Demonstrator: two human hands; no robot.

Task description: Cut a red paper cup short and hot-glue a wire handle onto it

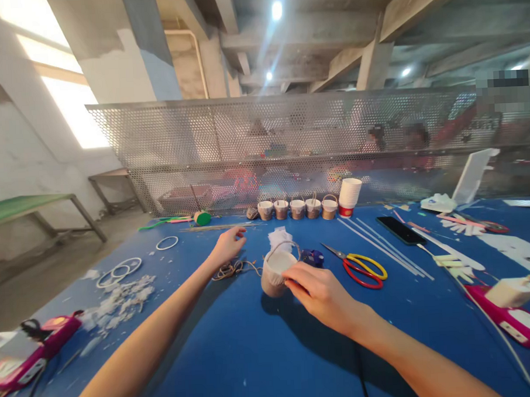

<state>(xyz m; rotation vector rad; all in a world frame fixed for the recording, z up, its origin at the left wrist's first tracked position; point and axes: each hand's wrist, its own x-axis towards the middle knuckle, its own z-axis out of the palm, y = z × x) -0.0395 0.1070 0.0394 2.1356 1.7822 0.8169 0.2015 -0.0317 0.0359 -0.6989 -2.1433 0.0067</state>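
Pinching the handled cup (272, 282) at its side, R hand (316, 287) prob. steadies it vs. tipping; cup's just L of those fingers. L hand (227, 246): fingers curled, can't tell if holding anything; twine (228, 272) nr them, prob. for easy reach.

The right hand (319, 291) partly hides the cup (272, 278).

"What is the small bucket (273, 284) at six o'clock made of?"
"Its inside looks like smooth, matt paper. The twine (228, 271) at seven looks rough and fibrous."
"And around them?"
"At four, scissors (345, 258) with metal blades and smooth plastic handles. At three, a phone (400, 230) with a glossy glass screen. At twelve, a dull perforated metal panel (266, 128). At eight, rough, papery scraps (124, 301)."
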